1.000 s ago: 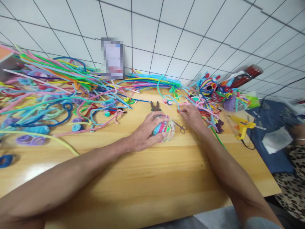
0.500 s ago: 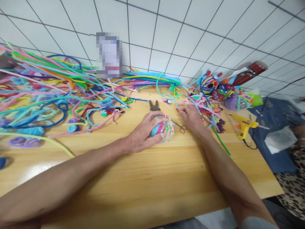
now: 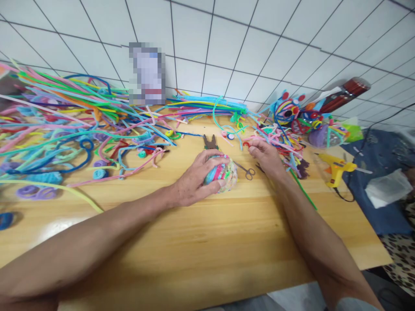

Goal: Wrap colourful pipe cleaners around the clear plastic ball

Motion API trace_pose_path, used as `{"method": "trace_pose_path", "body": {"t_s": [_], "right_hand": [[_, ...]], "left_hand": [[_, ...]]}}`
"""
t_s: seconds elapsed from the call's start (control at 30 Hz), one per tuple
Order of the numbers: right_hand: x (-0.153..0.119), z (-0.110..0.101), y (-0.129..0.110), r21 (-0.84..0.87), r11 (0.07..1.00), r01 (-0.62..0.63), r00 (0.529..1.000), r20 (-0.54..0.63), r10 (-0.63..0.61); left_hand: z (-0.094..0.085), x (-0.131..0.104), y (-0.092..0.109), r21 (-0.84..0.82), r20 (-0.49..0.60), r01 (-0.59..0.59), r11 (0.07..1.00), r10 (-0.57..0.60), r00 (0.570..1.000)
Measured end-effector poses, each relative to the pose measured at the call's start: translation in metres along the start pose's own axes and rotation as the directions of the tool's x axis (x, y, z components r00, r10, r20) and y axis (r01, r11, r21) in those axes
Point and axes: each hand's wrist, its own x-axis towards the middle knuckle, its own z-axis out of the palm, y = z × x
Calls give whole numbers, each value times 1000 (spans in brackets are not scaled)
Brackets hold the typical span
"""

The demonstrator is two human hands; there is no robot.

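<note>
My left hand (image 3: 194, 179) is closed over a rounded clear plastic piece (image 3: 228, 175) covered with pink, blue and green pipe cleaner strips, resting on the table. The fingers hide its left part. My right hand (image 3: 264, 155) pinches a short red pipe cleaner (image 3: 247, 144) between thumb and finger, just above the table. Between the hands lie small scissors (image 3: 249, 173), their blades running behind the rounded piece. Dark-jawed pliers (image 3: 210, 142) lie beyond my left hand, their handles hidden by it.
A tangled heap of pipe cleaners (image 3: 74, 125) fills the left and back. At the right stand decorated figures (image 3: 287, 111), a dark red flask (image 3: 346, 95) and a yellow glue gun (image 3: 337, 169) with its cord. A phone-like blurred panel (image 3: 148, 77) leans on the tiled wall.
My right hand has shifted slightly right, and the red pipe cleaner now shows more clearly between its fingertips. My left hand stays on the rounded piece.
</note>
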Motion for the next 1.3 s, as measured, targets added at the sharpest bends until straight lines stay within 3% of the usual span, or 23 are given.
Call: {"method": "trace_pose_path", "body": {"t_s": [0.17,0.3,0.4,0.47,0.57,0.63,0.8,0.93,1.03,1.17,1.3], "right_hand": [[-7,6,-17,-70,997,41,999,-4,-41],[-31,10,-56,-91,975,203,978,-27,-206],[-54,14,-89,-177,901,397,916,17,-400],[-65,17,-103,-231,815,532,845,73,-530],[-71,22,-109,-279,710,646,758,123,-641],[-70,24,-107,-307,686,659,743,124,-658],[-69,28,-102,-321,723,611,782,103,-615],[-72,29,-103,-266,810,523,849,85,-521],[-68,23,-99,-201,881,427,900,2,-436],[-45,11,-74,-237,929,285,931,-162,-327],[-20,6,-33,-336,916,221,950,-140,-281]], "left_hand": [[-1,0,1,12,29,35,999,-35,999],[-1,0,0,12,22,18,1000,-18,1000],[0,-1,-2,18,18,3,1000,-4,1000],[0,-1,-3,30,15,-14,999,13,1000],[1,-1,-3,34,2,-37,999,37,999],[1,-1,-3,31,-4,-34,999,34,999],[1,-1,-2,37,3,-9,999,9,1000],[1,-1,-3,27,-3,-23,999,23,1000],[1,-1,-2,13,8,-4,1000,4,1000],[0,-1,0,6,14,3,1000,-3,1000],[1,-2,1,12,16,-19,1000,19,1000]]}}
